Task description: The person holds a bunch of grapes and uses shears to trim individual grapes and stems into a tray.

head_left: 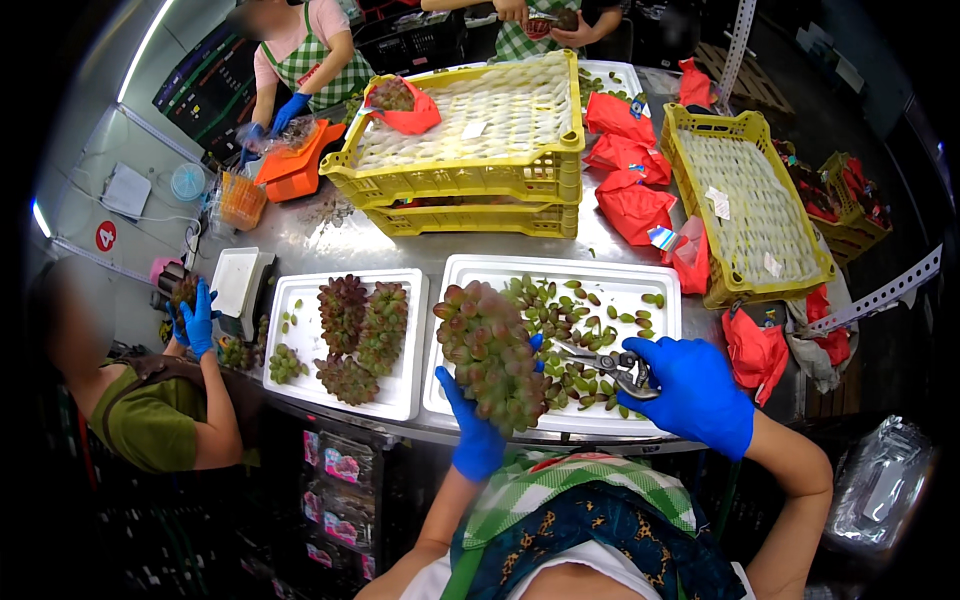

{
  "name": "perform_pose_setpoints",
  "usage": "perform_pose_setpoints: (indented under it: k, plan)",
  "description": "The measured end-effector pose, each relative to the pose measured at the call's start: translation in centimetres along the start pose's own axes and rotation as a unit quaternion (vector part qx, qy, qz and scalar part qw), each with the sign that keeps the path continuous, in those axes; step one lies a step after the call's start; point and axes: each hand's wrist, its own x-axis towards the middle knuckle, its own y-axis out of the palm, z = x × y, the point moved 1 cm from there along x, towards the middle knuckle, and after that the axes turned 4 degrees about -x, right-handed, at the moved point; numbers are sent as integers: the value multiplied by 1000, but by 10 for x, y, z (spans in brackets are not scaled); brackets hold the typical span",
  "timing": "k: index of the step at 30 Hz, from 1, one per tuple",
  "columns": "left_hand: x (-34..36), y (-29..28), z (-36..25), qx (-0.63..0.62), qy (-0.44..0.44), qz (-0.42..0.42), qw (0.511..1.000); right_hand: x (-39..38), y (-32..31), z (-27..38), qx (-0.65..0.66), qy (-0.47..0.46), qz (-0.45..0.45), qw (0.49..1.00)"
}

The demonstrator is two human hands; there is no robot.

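Observation:
A large bunch of reddish-green grapes point(488, 355) is held up by my left hand point(478, 440), gloved in blue, whose fingers wrap behind it. My right hand point(700, 390), in a blue glove too, grips a pair of pruning shears point(625, 370); their blades point left toward the bunch's side. Beneath both hands lies a white tray point(470, 272) scattered with many loose grapes point(575, 310). To its left, a second white tray point(284, 372) carries several trimmed bunches point(342, 312) and a small cluster point(287, 364).
Stacked yellow crates point(480, 180) with padded liners stand behind the trays, and another yellow crate point(720, 290) is at right. Red bags point(640, 205) lie between them. A scale point(240, 280) sits left, beside a co-worker in green point(150, 425). Two more people work across the metal table point(420, 255).

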Motion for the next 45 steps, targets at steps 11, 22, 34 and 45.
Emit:
perform_pose_setpoints:
  k: [11,22,34,45]
  plan:
    - [-7,19,5,148,-88,-24,985,22,75,26,593,98,-56,797]
    - [15,12,10,284,5,-7,959,24,117,-11,798,180,-24,575]
    - [19,38,0,367,83,-12,926,12,146,-17,878,170,32,446]
    - [4,12,17,137,-111,-37,984,14,143,-11,898,158,31,410]
